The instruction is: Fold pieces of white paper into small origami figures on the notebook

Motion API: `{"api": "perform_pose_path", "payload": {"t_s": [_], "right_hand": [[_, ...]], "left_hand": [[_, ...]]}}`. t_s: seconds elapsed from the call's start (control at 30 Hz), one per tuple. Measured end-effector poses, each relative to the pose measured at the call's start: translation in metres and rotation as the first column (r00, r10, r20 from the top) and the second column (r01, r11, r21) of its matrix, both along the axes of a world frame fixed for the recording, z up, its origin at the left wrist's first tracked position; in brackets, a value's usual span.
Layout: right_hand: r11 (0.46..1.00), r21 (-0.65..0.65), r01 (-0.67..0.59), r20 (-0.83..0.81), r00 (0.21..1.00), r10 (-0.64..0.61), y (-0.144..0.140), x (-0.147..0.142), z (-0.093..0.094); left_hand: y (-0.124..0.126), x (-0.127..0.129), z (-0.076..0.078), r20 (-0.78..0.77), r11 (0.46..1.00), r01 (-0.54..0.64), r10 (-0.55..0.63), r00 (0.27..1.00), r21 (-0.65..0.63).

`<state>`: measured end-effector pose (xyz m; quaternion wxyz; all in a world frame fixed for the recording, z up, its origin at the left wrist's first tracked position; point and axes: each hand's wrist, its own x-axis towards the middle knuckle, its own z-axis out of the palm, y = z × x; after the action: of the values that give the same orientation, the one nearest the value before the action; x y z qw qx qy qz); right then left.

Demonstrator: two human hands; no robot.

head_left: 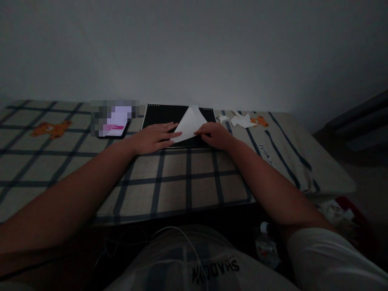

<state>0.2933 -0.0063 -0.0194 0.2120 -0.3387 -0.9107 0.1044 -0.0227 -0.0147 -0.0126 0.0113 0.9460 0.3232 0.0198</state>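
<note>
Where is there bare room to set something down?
Checked cloth shows bare between the black pad and the cloth's near edge, and between the phone and left-side bear print. Crowded: the pad, under folded paper, left hand and right hand; beside it, paper pieces.

The person's arms reach forward and converge, the left arm (81, 184) angling in to the right and the right arm (266, 178) to the left. The left hand (159, 137) lies palm down, flat, its fingers stretched and slightly spread. The right hand (216, 135) faces it, just apart, fingers bent inward, one fingertip pointing left
</note>
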Motion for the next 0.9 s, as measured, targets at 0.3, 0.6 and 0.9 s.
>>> {"api": "perform_pose_path", "payload": {"t_s": [0.3, 0.6, 0.9], "right_hand": [[1.000, 0.005, 0.018, -0.036, 0.999, -0.018, 0.001, 0.000, -0.004], [0.998, 0.064, 0.007, -0.092, 0.996, -0.001, 0.006, 0.004, -0.004], [0.997, -0.004, 0.083, -0.033, 0.996, -0.083, 0.015, 0.012, -0.010]], "left_hand": [[0.004, -0.001, -0.005, 0.039, 0.999, -0.017, 0.019, 0.999, -0.044], [0.005, 0.000, -0.005, 0.047, 1.000, -0.013, 0.014, 0.999, -0.018], [-0.009, 0.011, 0.005, 0.095, 0.997, -0.038, 0.031, 0.995, 0.074]]}}
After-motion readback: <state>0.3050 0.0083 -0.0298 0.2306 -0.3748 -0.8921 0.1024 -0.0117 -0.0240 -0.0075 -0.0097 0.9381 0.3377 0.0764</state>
